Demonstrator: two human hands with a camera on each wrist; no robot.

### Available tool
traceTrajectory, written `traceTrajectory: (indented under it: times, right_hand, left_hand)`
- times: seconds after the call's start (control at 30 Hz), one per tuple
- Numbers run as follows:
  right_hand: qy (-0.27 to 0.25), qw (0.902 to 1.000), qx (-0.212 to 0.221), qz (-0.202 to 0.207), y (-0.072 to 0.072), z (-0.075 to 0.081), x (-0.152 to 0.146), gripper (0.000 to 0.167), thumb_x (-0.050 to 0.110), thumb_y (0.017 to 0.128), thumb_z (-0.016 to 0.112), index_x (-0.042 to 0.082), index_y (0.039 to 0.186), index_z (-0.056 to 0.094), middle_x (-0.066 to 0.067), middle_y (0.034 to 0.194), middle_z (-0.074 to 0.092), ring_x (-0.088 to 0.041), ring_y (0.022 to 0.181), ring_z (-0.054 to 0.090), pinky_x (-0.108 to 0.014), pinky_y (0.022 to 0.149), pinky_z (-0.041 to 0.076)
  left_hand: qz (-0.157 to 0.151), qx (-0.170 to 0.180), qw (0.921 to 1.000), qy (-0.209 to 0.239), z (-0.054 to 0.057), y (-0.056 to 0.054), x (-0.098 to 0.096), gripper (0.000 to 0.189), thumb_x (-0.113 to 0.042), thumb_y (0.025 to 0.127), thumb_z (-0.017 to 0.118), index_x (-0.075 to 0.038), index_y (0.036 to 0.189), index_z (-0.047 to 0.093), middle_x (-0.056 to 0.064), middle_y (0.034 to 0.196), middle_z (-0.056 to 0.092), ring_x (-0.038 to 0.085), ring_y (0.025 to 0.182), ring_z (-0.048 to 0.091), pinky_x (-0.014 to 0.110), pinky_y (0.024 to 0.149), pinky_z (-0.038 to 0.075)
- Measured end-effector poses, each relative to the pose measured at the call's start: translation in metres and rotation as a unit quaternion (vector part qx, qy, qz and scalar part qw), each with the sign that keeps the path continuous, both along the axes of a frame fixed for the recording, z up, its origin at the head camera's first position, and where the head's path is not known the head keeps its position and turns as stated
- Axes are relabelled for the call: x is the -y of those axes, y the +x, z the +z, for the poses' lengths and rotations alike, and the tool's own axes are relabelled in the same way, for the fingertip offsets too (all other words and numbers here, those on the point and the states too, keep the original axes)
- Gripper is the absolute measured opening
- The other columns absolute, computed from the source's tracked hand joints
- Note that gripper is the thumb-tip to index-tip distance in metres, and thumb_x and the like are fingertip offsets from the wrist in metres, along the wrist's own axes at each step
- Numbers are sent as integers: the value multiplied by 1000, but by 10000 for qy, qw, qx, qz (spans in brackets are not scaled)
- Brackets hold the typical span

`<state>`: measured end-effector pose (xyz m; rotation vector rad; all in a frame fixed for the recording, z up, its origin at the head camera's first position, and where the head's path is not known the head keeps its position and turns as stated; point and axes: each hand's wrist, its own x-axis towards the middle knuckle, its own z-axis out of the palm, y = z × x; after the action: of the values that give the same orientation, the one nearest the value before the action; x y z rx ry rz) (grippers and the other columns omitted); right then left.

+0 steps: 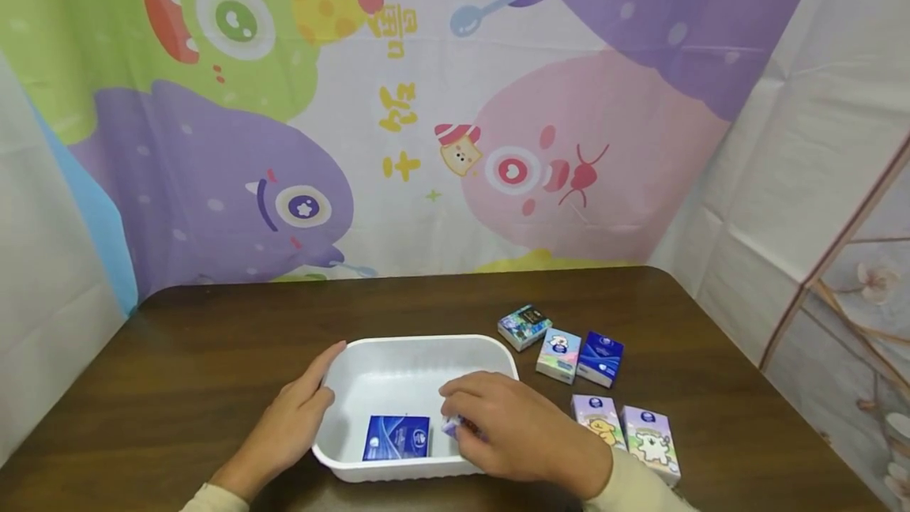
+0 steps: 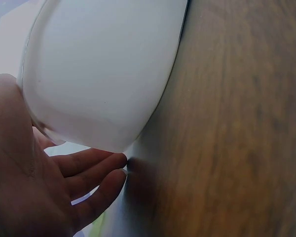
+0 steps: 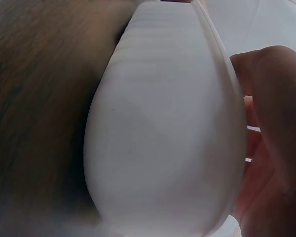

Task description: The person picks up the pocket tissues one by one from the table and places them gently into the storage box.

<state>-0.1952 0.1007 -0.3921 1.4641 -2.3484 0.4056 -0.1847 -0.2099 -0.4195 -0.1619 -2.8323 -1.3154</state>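
A white plastic tray (image 1: 426, 346) sits near the table's front edge. At its left end my left hand (image 1: 291, 409) grips the rim, thumb and index finger against it; the left wrist view shows the other fingers (image 2: 96, 175) loosely bent beside the outer wall. My right hand (image 1: 508, 425) reaches over the tray's right end and holds a small purplish tissue packet (image 1: 450, 424) just inside, mostly covered by the fingers. In the right wrist view the tray wall (image 3: 163, 123) hides that packet. A dark blue tissue packet (image 1: 396, 438) lies in the tray's front part.
Right of the tray lie several tissue packets: a dark floral one (image 1: 524, 326), a pastel one (image 1: 559, 355), a blue one (image 1: 601, 358) and two lilac ones with cartoon dogs (image 1: 599, 419), (image 1: 650, 442) near my right forearm. A cartoon-printed curtain (image 1: 412, 220) hangs behind the brown table (image 1: 235, 322).
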Motion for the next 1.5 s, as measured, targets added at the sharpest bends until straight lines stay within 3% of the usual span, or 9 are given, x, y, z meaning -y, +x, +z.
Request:
traceTrajectory:
  times: [0.33, 0.63, 0.97, 1.33, 1.5]
  right_hand:
    - [331, 9984, 410, -224, 3, 1, -1, 19, 21, 92, 63, 15, 106, 74, 1, 119, 69, -12, 111, 63, -31, 99, 47]
    - [418, 9986, 333, -21, 2, 0, 1, 20, 26, 97, 60, 16, 105, 75, 3, 117, 70, -10, 110, 64, -30, 98, 48]
    - [281, 9994, 213, 20, 0, 0, 2, 20, 23, 96, 60, 15, 104, 76, 4, 117, 71, -7, 111, 64, -30, 94, 49]
    - [362, 9944, 692, -717, -5, 15, -12, 21, 26, 96, 61, 16, 108, 75, 5, 119, 70, -13, 113, 64, -34, 97, 49]
    - [177, 9948, 661, -759, -9, 20, -18, 17, 24, 95, 62, 17, 105, 74, 5, 114, 70, -12, 108, 65, -34, 94, 51]
  left_hand:
    - [1, 82, 10000, 47, -1, 0, 0, 57, -12, 102, 40, -21, 158, 32, 15, 157, 37, 38, 138, 41, 61, 106, 35]
    - [4, 54, 10000, 15, -2, 0, 0, 58, -12, 102, 40, -21, 158, 32, 16, 157, 38, 38, 137, 43, 60, 103, 38]
    - [5, 40, 10000, 32, -1, -1, 1, 58, -11, 101, 40, -20, 158, 33, 16, 156, 40, 37, 134, 46, 57, 101, 41]
    - [-41, 52, 9999, 85, -1, -2, 1, 57, -12, 102, 39, -22, 158, 33, 15, 156, 40, 35, 135, 45, 57, 103, 40]
    - [-19, 41, 10000, 63, -2, -1, 1, 57, -11, 102, 40, -21, 158, 33, 15, 156, 39, 35, 136, 44, 57, 103, 39]
